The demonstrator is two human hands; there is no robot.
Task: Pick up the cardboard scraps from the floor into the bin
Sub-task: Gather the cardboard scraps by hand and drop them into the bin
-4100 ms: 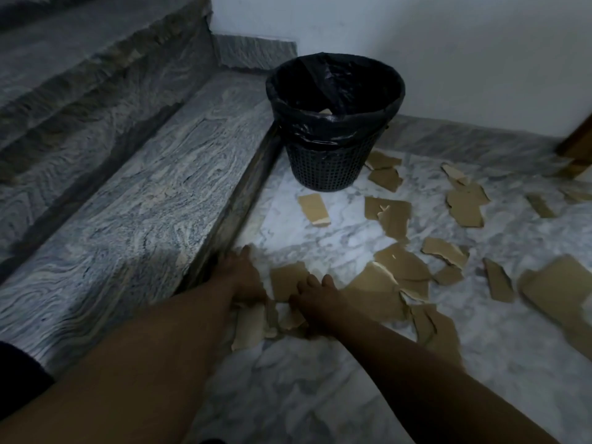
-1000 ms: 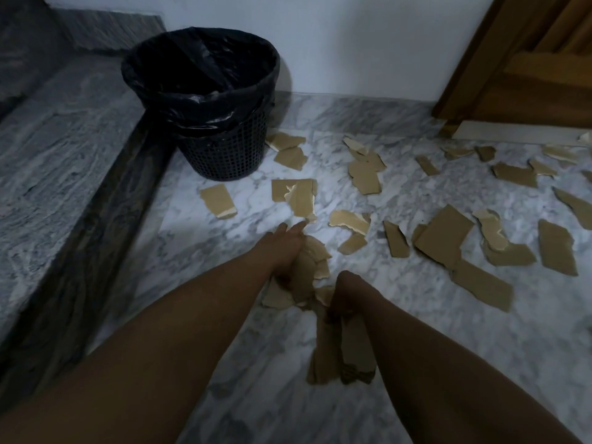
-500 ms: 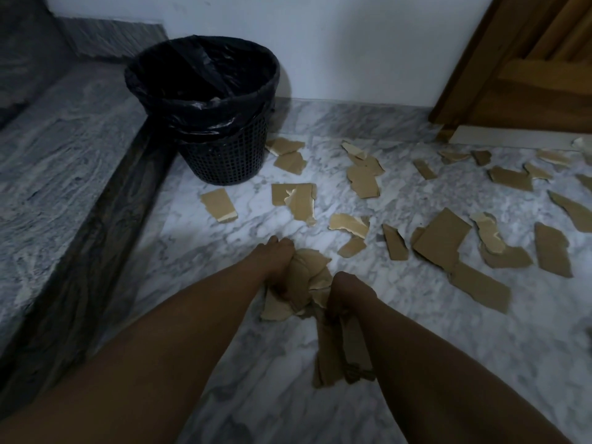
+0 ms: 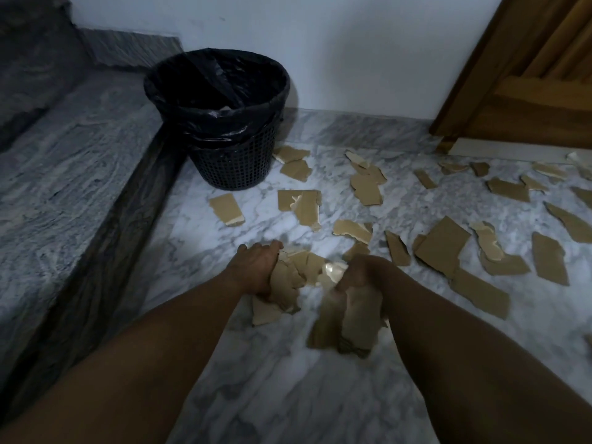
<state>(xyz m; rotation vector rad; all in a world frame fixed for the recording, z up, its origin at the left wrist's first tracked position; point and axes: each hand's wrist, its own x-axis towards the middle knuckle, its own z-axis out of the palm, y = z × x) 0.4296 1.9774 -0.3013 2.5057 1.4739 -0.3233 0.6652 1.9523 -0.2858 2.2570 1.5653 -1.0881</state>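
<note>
Both hands grip a bunch of brown cardboard scraps (image 4: 288, 283) low over the marble floor. My left hand (image 4: 256, 267) clutches crumpled pieces on the left of the bunch. My right hand (image 4: 362, 274) grips longer strips (image 4: 349, 322) that hang down, blurred. A black mesh bin (image 4: 221, 123) with a black liner stands ahead and to the left, against the step, with a little cardboard visible inside. Several more scraps lie scattered between me and the bin and off to the right, among them a large piece (image 4: 443, 245).
A grey marble step (image 4: 64, 174) rises along the left, with its dark riser (image 4: 105, 251) next to my left arm. A white wall (image 4: 352, 49) backs the bin. A wooden door (image 4: 528, 75) stands at the upper right. White marble floor (image 4: 288, 395) lies below my arms.
Both hands have closed tighter on the gathered scraps and lifted them slightly. The view has tilted so the bin sits more toward the centre.
</note>
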